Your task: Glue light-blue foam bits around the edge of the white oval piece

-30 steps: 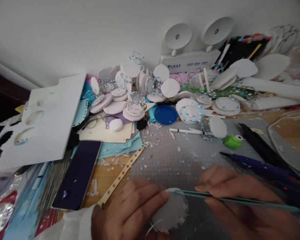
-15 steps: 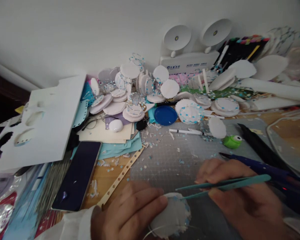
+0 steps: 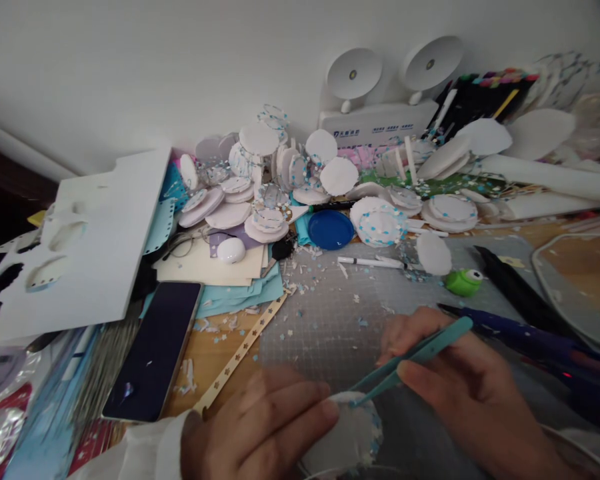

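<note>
A round white disc [image 3: 337,437] with small blue bits along its rim lies at the bottom centre. My left hand [image 3: 270,423] is closed on the disc's left side, its fingertips resting on the upper edge. Between the fingers and thumb of my right hand [image 3: 450,380] is a pair of teal tweezers [image 3: 430,348]. The tweezers slant down to the left, and one tip touches the disc's top rim. I cannot make out whether anything is pinched between the tips. Part of the disc is hidden under my left hand.
A grey cutting mat [image 3: 320,333] bears scattered paper bits. A blue lid [image 3: 331,230], a white pen [image 3: 373,263] and many white discs stand behind. To the right lie a green punch [image 3: 463,283] and a dark blue glue gun [image 3: 525,340]; leftward, a phone [image 3: 155,350].
My right hand has moved slightly left and tilted the tweezers more steeply, their tips shifting left along the disc's top rim. My left hand stays on the disc.
</note>
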The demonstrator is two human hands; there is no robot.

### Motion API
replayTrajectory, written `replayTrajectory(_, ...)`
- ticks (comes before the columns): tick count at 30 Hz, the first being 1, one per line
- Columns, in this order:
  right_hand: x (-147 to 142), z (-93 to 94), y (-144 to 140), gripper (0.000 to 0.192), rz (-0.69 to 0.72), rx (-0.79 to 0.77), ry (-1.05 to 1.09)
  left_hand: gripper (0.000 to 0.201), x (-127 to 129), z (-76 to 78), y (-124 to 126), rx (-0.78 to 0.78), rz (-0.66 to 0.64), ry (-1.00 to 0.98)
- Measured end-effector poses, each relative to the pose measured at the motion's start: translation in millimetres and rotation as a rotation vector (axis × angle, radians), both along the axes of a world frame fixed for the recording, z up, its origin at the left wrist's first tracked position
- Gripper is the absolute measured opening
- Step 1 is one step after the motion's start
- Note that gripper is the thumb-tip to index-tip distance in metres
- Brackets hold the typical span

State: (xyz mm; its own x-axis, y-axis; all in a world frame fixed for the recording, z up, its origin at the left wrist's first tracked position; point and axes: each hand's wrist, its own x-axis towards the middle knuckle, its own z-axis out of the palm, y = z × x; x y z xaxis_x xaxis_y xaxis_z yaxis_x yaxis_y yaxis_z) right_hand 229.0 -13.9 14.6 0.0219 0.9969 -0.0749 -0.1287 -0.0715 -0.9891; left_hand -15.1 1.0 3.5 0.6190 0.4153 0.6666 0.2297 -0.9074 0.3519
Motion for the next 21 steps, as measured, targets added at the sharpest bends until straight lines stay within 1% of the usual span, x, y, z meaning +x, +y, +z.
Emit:
replayTrajectory(2, 0.7, -1.2, 0.4, 0.012, 0.016, -0.001, -0.007, 0.034, 0.4, 0.8, 0.2, 0.001, 0.004, 0.006)
replayTrajectory(4, 2.6, -1.7, 1.9, 0.010, 0.026, 0.029, -0.029, 0.034, 0.6, 1.4, -0.1, 0.005, -0.001, 0.003)
replayTrajectory(7, 6.6, -1.4, 4.9, 0.010, 0.073, 0.044, -0.072, 0.033, 0.2, 1.3, -1.2, -0.010, 0.007, 0.009)
replayTrajectory(10, 9.3, -2.1, 7.0, 0.013, 0.125, 0.010, -0.091, 0.033, -0.4, 0.6, -2.1, -0.036, -0.002, 0.007)
replayTrajectory(17, 7.2, -9.8, 7.4, 0.021, 0.116, -0.027, -0.041, 0.031, -1.1, -1.5, -1.1, -0.034, -0.012, 0.003)
replayTrajectory(21, 1.9, -4.5, 9.4, 0.024, 0.115, -0.111, 0.030, 0.033, -2.5, -4.3, -1.0, -0.007, -0.040, 0.006)
